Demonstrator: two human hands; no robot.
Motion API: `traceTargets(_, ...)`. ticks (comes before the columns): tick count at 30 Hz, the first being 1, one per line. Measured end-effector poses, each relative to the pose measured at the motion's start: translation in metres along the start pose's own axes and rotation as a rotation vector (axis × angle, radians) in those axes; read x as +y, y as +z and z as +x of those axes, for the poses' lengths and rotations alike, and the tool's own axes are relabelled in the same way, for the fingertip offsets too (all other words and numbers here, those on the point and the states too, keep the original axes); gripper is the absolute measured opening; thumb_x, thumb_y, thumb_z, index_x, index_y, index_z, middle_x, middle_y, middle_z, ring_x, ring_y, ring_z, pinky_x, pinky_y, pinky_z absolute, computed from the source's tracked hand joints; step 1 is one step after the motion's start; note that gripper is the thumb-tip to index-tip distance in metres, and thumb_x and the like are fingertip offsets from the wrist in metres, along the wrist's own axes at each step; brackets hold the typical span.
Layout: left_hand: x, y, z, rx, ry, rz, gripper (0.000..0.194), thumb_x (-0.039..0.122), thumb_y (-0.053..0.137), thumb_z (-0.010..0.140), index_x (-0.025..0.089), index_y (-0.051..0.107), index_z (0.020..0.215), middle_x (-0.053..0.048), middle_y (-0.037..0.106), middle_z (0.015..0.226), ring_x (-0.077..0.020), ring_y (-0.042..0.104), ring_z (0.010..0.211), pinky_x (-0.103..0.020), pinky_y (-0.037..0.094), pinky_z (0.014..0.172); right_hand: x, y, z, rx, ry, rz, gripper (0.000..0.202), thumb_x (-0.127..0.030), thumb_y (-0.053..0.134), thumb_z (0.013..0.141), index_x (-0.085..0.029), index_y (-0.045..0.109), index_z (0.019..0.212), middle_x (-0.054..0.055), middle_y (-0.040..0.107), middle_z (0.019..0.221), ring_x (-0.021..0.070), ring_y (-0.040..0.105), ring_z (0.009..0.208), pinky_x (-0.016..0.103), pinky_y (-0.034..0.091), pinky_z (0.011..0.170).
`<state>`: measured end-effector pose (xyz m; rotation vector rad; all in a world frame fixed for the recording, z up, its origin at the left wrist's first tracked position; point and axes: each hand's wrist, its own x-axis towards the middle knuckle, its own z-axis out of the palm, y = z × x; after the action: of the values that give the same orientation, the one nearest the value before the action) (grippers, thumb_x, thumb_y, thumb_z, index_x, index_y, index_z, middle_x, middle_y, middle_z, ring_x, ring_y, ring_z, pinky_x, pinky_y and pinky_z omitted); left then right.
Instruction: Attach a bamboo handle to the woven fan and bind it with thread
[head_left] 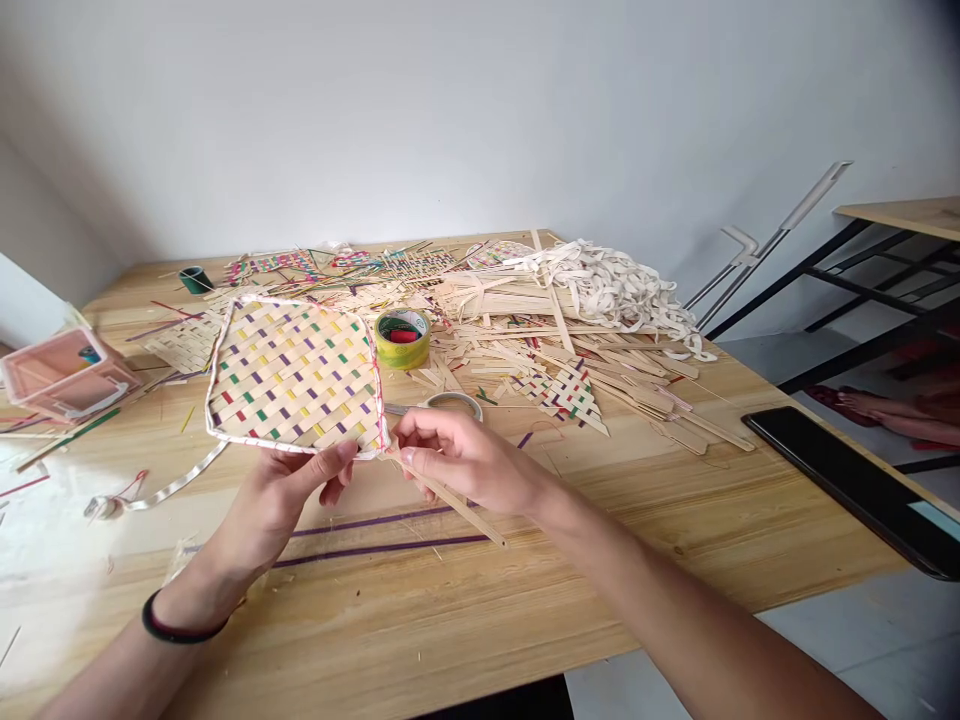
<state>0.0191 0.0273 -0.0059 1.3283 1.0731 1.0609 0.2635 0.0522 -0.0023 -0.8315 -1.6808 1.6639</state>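
A woven hand fan (296, 372) of pale strips, with purple, green, yellow and red bits, is held up over the table. White tape bound with red thread runs along its edge. My left hand (289, 500) pinches the fan's lower edge, thumb on the front. At the lower right corner my right hand (461, 455) has its thumb and fingers closed where the flat wooden handle (476, 522) meets the weave. Whether it also pinches thread there is hidden. Behind the right hand lie scissors (459, 402), partly covered.
A roll of yellow tape (403, 340) stands behind the fan. Wooden strips (637, 385) and a heap of white tape (615, 285) fill the back right. A pink box (71, 375) is at left, a green thread spool (196, 280) behind it, and a phone (847, 480) at the right edge.
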Motion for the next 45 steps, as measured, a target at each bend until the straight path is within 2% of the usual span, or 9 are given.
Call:
traceTargets(4,0.001,0.000,0.000,0.025,0.006,-0.009,0.037,0.045,0.082,0.097,0.018,0.071,0.074,-0.001,0.063,0.072,-0.0132,0.053,0.061,-0.026,0.043,0.052,0.001,-0.002,0.000,0.074,0.068,-0.028,0.015,-0.032,0.063,0.097,-0.023,0.056,0.088,-0.005,0.058,0.067,0.0115,0.055,0.058,0.023,0.048,0.054)
traceTargets(10,-0.001,-0.003,0.001,0.041,0.008,0.021,0.039,0.048,0.082,0.098,0.018,0.074,0.074,-0.002,0.063,0.072,-0.0137,0.054,0.062,-0.027,0.044,0.054,-0.002,-0.005,0.000,0.149,0.091,-0.076,0.014,-0.027,0.062,0.096,-0.022,0.055,0.084,-0.003,0.059,0.071,0.0089,0.050,0.059,0.020,0.035,0.049)
traceTargets(17,0.002,0.001,-0.001,0.001,0.016,0.102,0.041,0.051,0.081,0.097,0.019,0.070,0.073,0.000,0.062,0.068,-0.0133,0.053,0.057,-0.026,0.045,0.053,-0.001,0.000,0.000,0.111,0.087,0.000,0.014,-0.032,0.063,0.099,-0.022,0.058,0.091,-0.004,0.059,0.072,0.0111,0.056,0.056,0.021,0.051,0.045)
traceTargets(21,0.006,0.003,0.000,-0.078,0.004,0.171,0.048,0.054,0.078,0.097,0.020,0.065,0.066,0.001,0.058,0.061,-0.0132,0.052,0.054,-0.026,0.044,0.052,-0.002,0.002,0.000,-0.015,0.011,0.128,0.018,-0.035,0.071,0.098,-0.019,0.063,0.098,-0.001,0.063,0.086,0.0128,0.065,0.070,0.026,0.063,0.059)
traceTargets(26,-0.002,-0.003,0.000,-0.103,-0.039,0.149,0.047,0.057,0.080,0.097,0.019,0.068,0.073,0.000,0.062,0.065,-0.0134,0.053,0.058,-0.027,0.045,0.056,0.002,0.002,0.000,-0.071,-0.089,0.116,0.015,-0.030,0.072,0.103,-0.016,0.069,0.108,0.004,0.074,0.099,0.0132,0.072,0.082,0.027,0.061,0.078)
traceTargets(31,-0.013,-0.008,0.002,-0.127,-0.075,0.029,0.043,0.056,0.083,0.096,0.018,0.072,0.078,-0.002,0.066,0.072,-0.0147,0.055,0.064,-0.027,0.046,0.059,0.003,0.004,-0.001,-0.081,-0.045,0.057,0.015,-0.030,0.071,0.103,-0.017,0.072,0.110,0.008,0.079,0.110,0.0177,0.075,0.098,0.029,0.062,0.085)
traceTargets(34,-0.014,-0.007,0.005,-0.092,-0.074,0.037,0.044,0.056,0.084,0.093,0.018,0.070,0.077,-0.002,0.064,0.071,-0.0142,0.052,0.062,-0.027,0.044,0.057,-0.001,-0.004,0.000,0.003,-0.065,-0.068,0.016,-0.031,0.069,0.102,-0.017,0.074,0.107,0.007,0.079,0.103,0.0159,0.072,0.086,0.028,0.060,0.078)
traceTargets(39,-0.007,-0.004,0.010,-0.019,-0.068,0.103,0.047,0.059,0.081,0.087,0.019,0.065,0.069,-0.001,0.060,0.065,-0.0140,0.049,0.059,-0.027,0.041,0.054,-0.018,-0.034,-0.009,0.317,-0.180,-0.418,0.016,-0.030,0.067,0.101,-0.019,0.078,0.105,0.006,0.080,0.098,0.0177,0.074,0.085,0.030,0.059,0.080)
traceTargets(45,0.001,-0.013,0.018,0.113,-0.101,0.264,0.053,0.065,0.074,0.082,0.023,0.053,0.057,0.002,0.050,0.052,-0.0141,0.042,0.053,-0.030,0.034,0.054,-0.027,-0.060,-0.064,0.455,-0.133,-0.857,0.020,-0.029,0.063,0.103,-0.023,0.082,0.100,0.006,0.082,0.098,0.0215,0.075,0.087,0.033,0.057,0.075)
